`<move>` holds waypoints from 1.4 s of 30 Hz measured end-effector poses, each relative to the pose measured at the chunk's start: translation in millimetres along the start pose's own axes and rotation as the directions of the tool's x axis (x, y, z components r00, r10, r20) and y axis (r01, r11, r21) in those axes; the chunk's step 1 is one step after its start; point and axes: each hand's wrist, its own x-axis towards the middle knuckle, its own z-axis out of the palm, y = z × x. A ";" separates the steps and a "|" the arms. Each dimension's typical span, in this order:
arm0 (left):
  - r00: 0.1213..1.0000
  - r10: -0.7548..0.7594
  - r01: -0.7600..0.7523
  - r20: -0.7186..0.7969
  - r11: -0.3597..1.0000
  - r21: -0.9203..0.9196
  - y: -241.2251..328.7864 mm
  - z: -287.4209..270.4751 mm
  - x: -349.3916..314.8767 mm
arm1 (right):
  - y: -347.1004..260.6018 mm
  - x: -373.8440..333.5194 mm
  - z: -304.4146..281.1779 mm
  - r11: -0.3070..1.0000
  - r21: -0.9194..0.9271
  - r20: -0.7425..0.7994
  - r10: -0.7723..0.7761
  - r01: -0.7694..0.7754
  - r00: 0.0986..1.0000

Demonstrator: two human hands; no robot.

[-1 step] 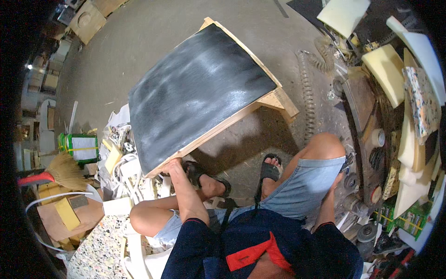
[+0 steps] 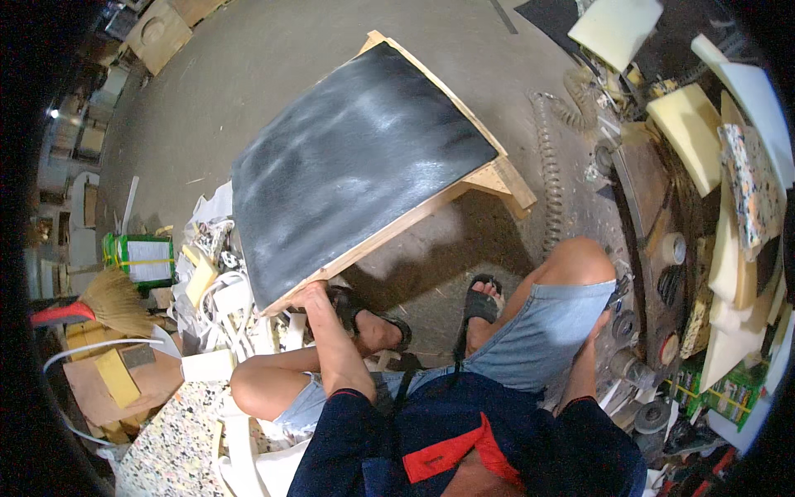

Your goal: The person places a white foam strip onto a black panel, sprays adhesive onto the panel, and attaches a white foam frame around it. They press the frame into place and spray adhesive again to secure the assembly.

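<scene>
A wooden frame [image 2: 472, 184] topped with a black sheet [image 2: 364, 157] stands tilted in front of me, its pale timber showing along the near and right edges. My left hand [image 2: 311, 295] is closed on the frame's near edge, close to its left corner, with the fingertips hidden beneath the wood. Down beside my right knee, my right hand [image 2: 603, 321] is mostly covered by the leg of my shorts. Something dark shows next to it, but its kind and whether the hand holds it cannot be made out.
White and yellow foam scraps [image 2: 228, 302] lie heaped at the left, near a straw broom [image 2: 116, 300] and a green-and-white pack [image 2: 145, 259]. At the right, a coiled air hose [image 2: 548, 178] runs over the floor beside a wooden bench [image 2: 650, 186] with tape rolls [image 2: 672, 248] and foam sheets [image 2: 686, 128].
The frame and its surroundings sit very slightly differently in the picture. My left hand keeps the same hold, and my right hand stays beside the knee.
</scene>
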 end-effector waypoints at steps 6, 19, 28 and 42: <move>0.994 0.003 -0.003 -0.113 1.000 0.005 -28.6 12.6 -38.9 | 24.1 -22.0 0.0 0.941 -0.334 0.121 0.107 -0.061 0.987; 1.000 0.020 -0.021 0.012 0.995 0.100 -30.8 -7.5 -23.1 | -119.9 -73.0 278.5 0.812 -0.101 0.731 0.452 -0.574 0.511; 0.996 0.088 -0.092 0.028 0.983 0.161 -33.8 -8.4 -21.4 | -181.4 -88.1 323.9 0.613 0.186 0.764 0.402 -0.768 0.505; 0.983 -0.180 0.175 -0.034 0.977 -0.123 -146.3 33.5 -3.1 | -295.9 53.4 500.4 0.765 0.148 0.890 0.174 -0.627 0.422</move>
